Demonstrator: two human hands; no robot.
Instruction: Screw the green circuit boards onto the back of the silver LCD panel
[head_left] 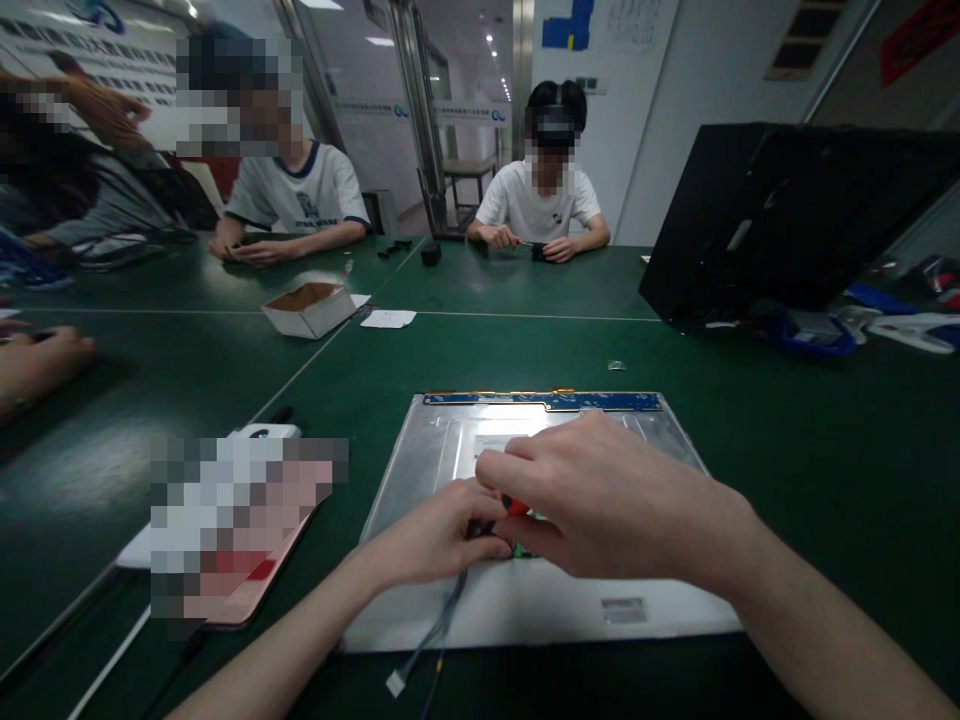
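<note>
A flat silver display panel (420, 610) lies back side up in front of me, with a blue circuit strip (600, 402) along its far edge. My right hand (600, 490) is closed around a screwdriver (514, 504), of which only a bit of red and black handle shows. Close beside it, my left hand (450, 530) has thumb and fingers pinched at a small green circuit board (525, 549) on the panel. Most of that board is covered by my hands. Dark cables (448, 610) run from under my left hand to a white plug (396, 683) near the panel's front edge.
Two phones (255, 600) lie left of the panel, with a white cable. Farther off are an open white box (311, 312), a paper slip (388, 318) and a small plastic bag (616, 365). A large black monitor casing (787, 220) stands right. Other people sit around the green table.
</note>
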